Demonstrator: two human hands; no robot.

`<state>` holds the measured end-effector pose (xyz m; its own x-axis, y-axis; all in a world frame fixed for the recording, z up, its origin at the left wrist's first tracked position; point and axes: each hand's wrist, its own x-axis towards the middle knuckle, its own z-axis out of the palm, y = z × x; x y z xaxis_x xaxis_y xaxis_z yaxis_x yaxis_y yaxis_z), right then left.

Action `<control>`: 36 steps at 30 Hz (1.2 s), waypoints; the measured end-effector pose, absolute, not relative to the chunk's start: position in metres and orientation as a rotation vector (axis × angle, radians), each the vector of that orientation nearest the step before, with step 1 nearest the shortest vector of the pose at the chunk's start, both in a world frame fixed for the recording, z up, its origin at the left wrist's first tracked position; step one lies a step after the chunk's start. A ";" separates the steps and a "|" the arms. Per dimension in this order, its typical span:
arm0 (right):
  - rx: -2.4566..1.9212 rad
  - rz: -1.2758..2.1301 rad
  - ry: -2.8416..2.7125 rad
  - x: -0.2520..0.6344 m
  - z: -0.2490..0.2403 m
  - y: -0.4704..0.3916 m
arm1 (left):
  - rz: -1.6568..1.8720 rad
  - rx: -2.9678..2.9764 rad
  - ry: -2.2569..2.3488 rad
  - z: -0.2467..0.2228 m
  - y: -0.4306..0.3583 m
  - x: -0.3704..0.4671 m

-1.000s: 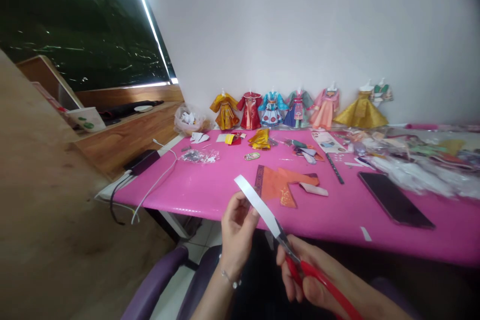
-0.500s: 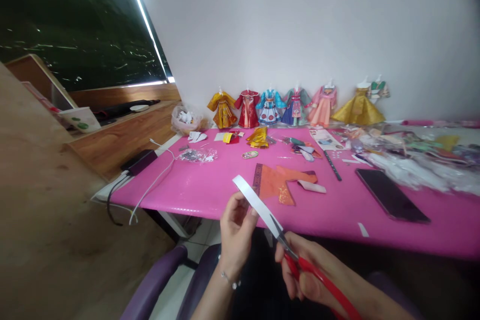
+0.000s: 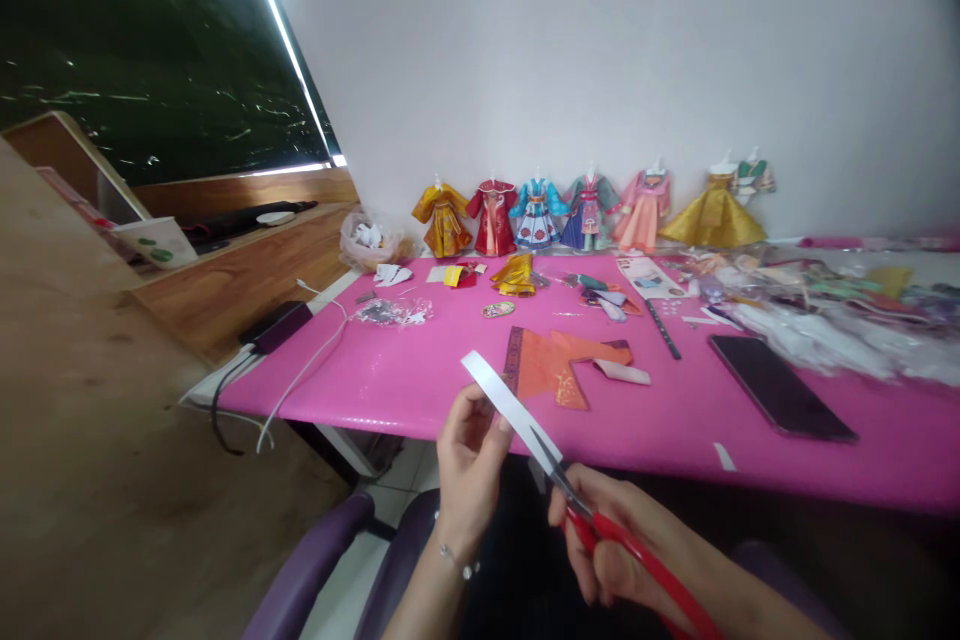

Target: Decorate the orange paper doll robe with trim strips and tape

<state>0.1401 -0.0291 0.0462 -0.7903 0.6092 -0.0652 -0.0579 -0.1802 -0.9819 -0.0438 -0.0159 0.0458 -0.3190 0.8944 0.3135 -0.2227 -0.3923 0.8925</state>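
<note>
My left hand (image 3: 472,460) pinches a narrow white strip (image 3: 501,397) between thumb and fingers, in front of the table edge. The strip slants from upper left down to the scissors. My right hand (image 3: 611,530) grips red-handled scissors (image 3: 641,550), its fingers around the handles. Their blades lie at the strip's lower right end, one along its face; whether they have cut in is hard to see. Just beyond my hands, an orange garment piece (image 3: 544,365) with a dark patterned border lies flat on the pink table (image 3: 405,375).
Several small dresses on stands (image 3: 538,212) line the wall. A black phone (image 3: 780,385) and plastic-wrapped bundles (image 3: 817,320) lie at the right. A white paper scrap (image 3: 725,457) is near the front edge. At the left are a black adapter (image 3: 277,325) and a white cable (image 3: 315,360).
The scissor blades look slightly farther along the strip's lower end. Both hands keep nearly the same place, and the whole view has shifted a little.
</note>
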 end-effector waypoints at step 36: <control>-0.647 1.967 -1.732 0.144 0.055 -0.028 | 1.808 1.100 0.967 0.044 -0.015 -0.046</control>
<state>0.1444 -0.0284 0.0549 -0.7948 0.6041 -0.0580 -0.0188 -0.1200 -0.9926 -0.0457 -0.0148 0.0440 -0.3093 0.8967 0.3167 -0.2344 -0.3947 0.8884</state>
